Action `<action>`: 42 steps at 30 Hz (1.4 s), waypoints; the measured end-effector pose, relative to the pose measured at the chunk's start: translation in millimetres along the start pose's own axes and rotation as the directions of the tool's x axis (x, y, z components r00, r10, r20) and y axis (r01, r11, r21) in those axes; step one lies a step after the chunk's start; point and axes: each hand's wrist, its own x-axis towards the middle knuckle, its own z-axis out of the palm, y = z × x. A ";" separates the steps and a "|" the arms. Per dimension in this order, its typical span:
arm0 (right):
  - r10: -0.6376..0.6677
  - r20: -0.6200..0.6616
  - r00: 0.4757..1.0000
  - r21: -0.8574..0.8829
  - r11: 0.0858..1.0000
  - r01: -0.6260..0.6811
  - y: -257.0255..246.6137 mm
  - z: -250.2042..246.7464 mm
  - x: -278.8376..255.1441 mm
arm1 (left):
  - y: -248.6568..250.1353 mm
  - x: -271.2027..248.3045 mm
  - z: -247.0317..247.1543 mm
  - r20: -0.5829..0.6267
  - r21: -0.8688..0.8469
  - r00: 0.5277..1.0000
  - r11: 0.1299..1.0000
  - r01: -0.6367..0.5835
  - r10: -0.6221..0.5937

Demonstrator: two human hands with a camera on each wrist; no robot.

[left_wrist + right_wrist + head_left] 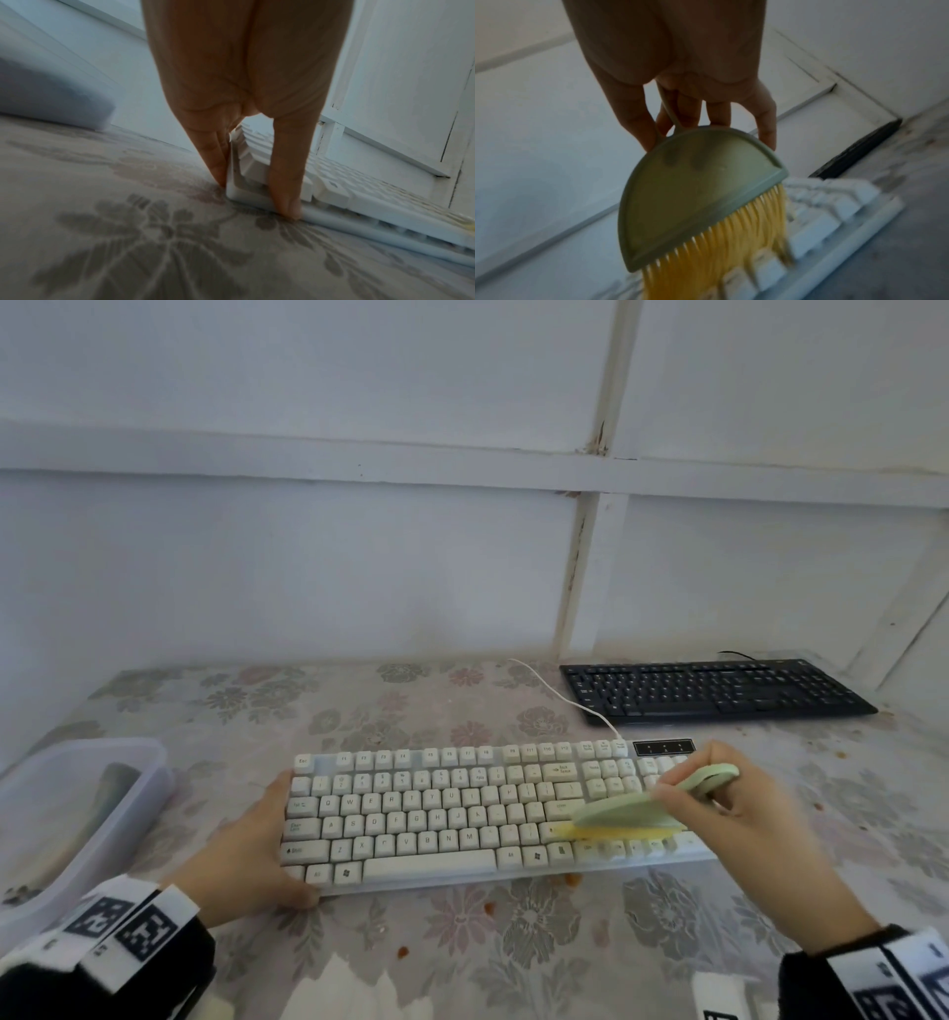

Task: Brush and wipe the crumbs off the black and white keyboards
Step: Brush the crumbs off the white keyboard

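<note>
The white keyboard (452, 809) lies across the middle of the flowered tablecloth. My left hand (257, 845) grips its left end, thumb on the front edge and fingers along the side; the left wrist view shows that corner (239, 190) between thumb and fingers. My right hand (729, 809) holds a green brush (631, 806) by its looped handle. Its yellow bristles (734, 239) rest on the keys at the right part of the white keyboard (821, 219). The black keyboard (714, 690) lies at the back right, untouched.
A clear plastic tub (77, 809) with a rolled cloth inside stands at the left edge. Orange crumbs (572, 879) lie on the tablecloth (462, 942) in front of the white keyboard and at the right. A white panelled wall rises right behind the table.
</note>
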 end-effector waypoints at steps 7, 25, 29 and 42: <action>-0.058 -0.092 0.994 -0.064 0.997 0.053 5.2 -17.8 4.0 | 0.7 0.0 0.6 -0.010 0.021 1.000 1.000 -0.002 0.002; -0.066 -0.047 0.997 -0.038 0.997 0.064 26.4 -31.6 0.6 | 5.9 -4.4 -2.2 0.026 0.040 0.999 0.998 0.040 -0.041; -0.043 -0.070 0.997 -0.202 0.979 0.028 35.2 -51.0 6.6 | 6.7 -3.7 -2.1 0.024 0.042 0.999 0.998 0.048 -0.049; -0.040 -0.129 0.991 -0.234 0.972 0.009 46.0 -68.6 6.8 | 6.4 -2.5 -0.6 0.013 0.035 0.999 0.999 0.036 -0.036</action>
